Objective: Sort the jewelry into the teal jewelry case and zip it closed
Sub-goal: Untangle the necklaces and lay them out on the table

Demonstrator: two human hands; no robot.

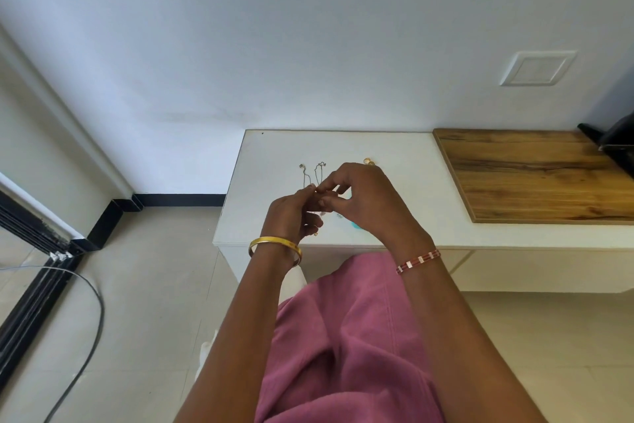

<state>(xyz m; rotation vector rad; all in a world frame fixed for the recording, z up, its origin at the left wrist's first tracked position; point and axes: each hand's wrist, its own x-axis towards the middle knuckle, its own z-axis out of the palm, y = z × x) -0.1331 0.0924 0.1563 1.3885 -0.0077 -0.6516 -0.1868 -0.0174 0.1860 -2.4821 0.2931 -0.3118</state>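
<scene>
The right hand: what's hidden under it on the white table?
Under the right hand only slivers of something teal show on the white table, likely the case; the rest is covered.

Both hands meet over the white counter [267, 155], the left hand [291, 216] and right hand [370, 203] pinching a thin chain [317, 175] between their fingertips. Gold rings [368, 161] lie just beyond. A sliver of the teal jewelry case [355, 225] shows under the right hand.

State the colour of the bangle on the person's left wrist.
Gold, seen in the head view: the bangle circles the wrist just below the left hand.
</scene>
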